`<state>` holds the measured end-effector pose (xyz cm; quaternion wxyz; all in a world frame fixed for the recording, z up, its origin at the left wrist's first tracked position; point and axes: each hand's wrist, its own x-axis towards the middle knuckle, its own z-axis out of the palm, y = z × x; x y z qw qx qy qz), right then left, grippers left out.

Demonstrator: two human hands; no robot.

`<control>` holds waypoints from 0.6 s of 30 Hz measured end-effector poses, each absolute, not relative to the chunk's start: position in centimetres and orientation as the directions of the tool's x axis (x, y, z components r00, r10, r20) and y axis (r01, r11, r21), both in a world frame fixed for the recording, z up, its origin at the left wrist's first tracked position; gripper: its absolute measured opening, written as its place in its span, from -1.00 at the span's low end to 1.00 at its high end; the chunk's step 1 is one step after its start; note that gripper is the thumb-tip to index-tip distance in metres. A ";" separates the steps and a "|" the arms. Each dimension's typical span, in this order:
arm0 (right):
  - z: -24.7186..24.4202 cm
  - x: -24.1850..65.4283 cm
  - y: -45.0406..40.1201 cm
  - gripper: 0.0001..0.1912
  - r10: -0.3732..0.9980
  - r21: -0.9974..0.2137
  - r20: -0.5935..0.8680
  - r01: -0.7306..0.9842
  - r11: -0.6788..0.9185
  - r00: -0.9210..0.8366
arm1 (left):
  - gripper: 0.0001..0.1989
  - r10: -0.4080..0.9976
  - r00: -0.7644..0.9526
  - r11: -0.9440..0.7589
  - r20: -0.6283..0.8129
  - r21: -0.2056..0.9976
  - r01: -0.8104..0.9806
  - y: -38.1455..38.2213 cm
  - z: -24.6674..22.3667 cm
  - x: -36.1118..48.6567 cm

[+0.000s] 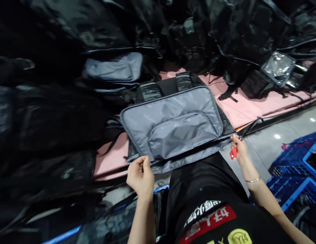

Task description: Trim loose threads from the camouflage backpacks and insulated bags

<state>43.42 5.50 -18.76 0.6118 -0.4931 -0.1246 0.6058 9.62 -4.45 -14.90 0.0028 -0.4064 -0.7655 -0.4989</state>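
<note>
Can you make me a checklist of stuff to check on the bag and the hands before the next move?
1. Bag open, grey lining showing: ok.
2. Right hand at the bag's right corner: ok.
3. Left hand gripping the bag: cannot tell; its curled fingers are at the near-left edge.
4. Right hand free of other things: not ok, a red object is there.
5. Bag all on the pink surface: not ok, its near edge reaches past.
6. Inside empty: cannot tell.

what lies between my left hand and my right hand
The near edge of the open, grey-lined bag runs between the left hand and the right hand, as the head view shows.
</note>
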 end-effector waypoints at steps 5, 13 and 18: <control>-19.3 43.0 4.5 -0.58 0.887 -0.823 -0.400 -0.516 -0.238 0.229 | -0.63 0.577 -0.809 0.292 0.113 0.896 0.333 -9.7 -20.0 6.5; -19.7 41.4 3.0 -0.46 0.922 -0.918 -0.342 -0.273 -0.287 0.180 | -0.52 0.649 -0.761 0.156 0.000 0.979 0.133 -7.5 -20.7 6.2; -19.8 40.7 2.7 -0.46 0.945 -0.959 -0.255 -0.175 -0.221 0.203 | -0.39 0.751 -0.657 0.120 -0.058 0.992 0.050 -4.6 -18.6 5.2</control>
